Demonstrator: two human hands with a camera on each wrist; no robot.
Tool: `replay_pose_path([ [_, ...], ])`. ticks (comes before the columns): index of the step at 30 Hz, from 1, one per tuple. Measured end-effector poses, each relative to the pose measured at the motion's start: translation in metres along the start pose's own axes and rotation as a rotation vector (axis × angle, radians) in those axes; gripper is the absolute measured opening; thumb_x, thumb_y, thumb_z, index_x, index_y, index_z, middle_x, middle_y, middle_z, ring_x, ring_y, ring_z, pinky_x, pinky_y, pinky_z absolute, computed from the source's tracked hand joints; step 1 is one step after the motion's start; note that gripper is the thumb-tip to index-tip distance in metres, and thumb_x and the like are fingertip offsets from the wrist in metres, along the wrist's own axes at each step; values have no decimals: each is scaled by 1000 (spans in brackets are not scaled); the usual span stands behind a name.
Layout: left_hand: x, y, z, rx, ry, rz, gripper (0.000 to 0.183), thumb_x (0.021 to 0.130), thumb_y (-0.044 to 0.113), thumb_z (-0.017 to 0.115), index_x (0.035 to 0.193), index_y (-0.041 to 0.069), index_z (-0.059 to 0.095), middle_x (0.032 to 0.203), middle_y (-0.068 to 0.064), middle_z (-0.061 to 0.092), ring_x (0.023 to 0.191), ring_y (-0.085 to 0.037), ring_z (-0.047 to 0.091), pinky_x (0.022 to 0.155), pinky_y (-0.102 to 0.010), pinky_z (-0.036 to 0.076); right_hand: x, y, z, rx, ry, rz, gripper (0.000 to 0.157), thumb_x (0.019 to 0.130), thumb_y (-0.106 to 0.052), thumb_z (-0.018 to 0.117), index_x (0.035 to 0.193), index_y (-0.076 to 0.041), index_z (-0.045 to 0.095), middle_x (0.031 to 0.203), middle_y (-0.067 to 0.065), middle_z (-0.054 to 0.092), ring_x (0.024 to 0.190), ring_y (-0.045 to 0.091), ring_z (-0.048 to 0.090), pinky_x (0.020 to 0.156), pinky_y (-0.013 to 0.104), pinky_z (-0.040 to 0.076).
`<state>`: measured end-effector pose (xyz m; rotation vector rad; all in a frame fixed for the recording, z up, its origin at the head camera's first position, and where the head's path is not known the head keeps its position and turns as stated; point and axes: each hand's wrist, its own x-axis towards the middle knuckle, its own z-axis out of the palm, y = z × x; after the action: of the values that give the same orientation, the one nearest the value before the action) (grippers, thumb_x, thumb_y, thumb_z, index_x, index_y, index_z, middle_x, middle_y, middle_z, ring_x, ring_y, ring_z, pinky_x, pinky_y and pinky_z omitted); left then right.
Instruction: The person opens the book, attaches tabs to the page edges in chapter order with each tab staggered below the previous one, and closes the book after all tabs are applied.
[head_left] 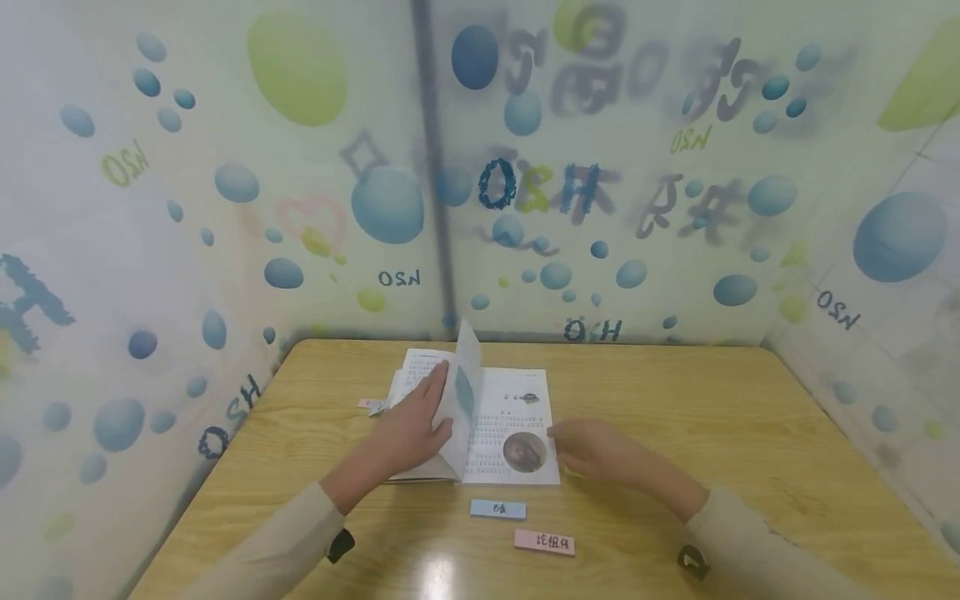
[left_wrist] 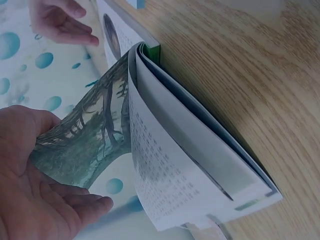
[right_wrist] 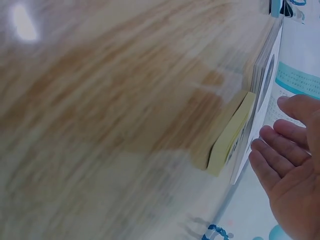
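Observation:
An open book (head_left: 510, 383) lies on the table, one page (head_left: 467, 375) standing upright near its middle. My left hand (head_left: 408, 425) is at that page, fingers extended along its left side. In the left wrist view, the page's tree picture (left_wrist: 95, 130) passes between thumb and fingers, which are not curled round it. My right hand (head_left: 600, 450) is by the book's right edge, fingers loosely bent and holding nothing. A yellow sticky-note strip (right_wrist: 232, 135) is beside the book's edge in the right wrist view, near the right fingertips.
In front of the book lie a blue paper strip (head_left: 498, 509) and a pink one (head_left: 544, 542), both with handwriting. Small pink paper (head_left: 369, 403) shows at the book's left side. Patterned curtain walls (head_left: 600, 275) enclose the wooden table (head_left: 675, 383) at back and sides.

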<state>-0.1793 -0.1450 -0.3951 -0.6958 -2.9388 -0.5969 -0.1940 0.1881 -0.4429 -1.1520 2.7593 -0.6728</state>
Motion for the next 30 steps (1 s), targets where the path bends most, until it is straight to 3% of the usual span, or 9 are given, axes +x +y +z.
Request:
replay_pose_path([
  [8, -7, -10, -9, -8, 32, -21, 80, 100, 16, 62, 157, -11, 14, 158, -30, 29, 138, -40, 42, 107, -52, 42, 2, -1, 4, 6, -12, -22, 38, 97, -14, 69, 130, 2, 63, 126, 14, 67, 117, 30, 63, 101, 48, 49],
  [14, -13, -14, -11, 30, 25, -33, 78, 100, 15, 61, 156, -12, 15, 159, -32, 24, 140, -44, 38, 105, -54, 43, 4, -4, 5, 40, -13, -13, 37, 96, -13, 69, 130, 1, 63, 126, 14, 67, 117, 29, 62, 100, 49, 49],
  [19, -19, -18, -10, 89, 64, -6, 75, 96, 11, 63, 152, -17, 22, 156, -39, 22, 138, -52, 36, 101, -58, 45, 8, -9, 6, 58, -22, -3, 33, 96, -13, 69, 129, -5, 66, 123, 5, 69, 116, 23, 63, 100, 46, 50],
  [24, -22, -24, -5, 165, 113, 36, 71, 92, 8, 68, 149, -16, 33, 151, -42, 28, 135, -57, 37, 106, -60, 40, 13, -12, 8, 82, -49, 16, 32, 96, -12, 69, 128, -9, 67, 120, -1, 69, 113, 17, 63, 98, 41, 51],
  [27, -20, -25, 1, 213, 94, 76, 66, 93, 9, 68, 149, -12, 39, 153, -39, 30, 136, -58, 34, 107, -64, 35, 15, -14, 9, 98, -63, 19, 34, 95, -10, 69, 129, -9, 67, 120, -2, 69, 111, 14, 62, 96, 39, 52],
  [30, -17, -23, 9, 228, 29, 106, 60, 96, 10, 65, 149, -7, 43, 156, -33, 30, 140, -56, 29, 108, -67, 31, 17, -15, 10, 102, -74, 13, 35, 94, -10, 70, 129, -9, 66, 119, -3, 68, 106, 10, 62, 92, 35, 53],
])
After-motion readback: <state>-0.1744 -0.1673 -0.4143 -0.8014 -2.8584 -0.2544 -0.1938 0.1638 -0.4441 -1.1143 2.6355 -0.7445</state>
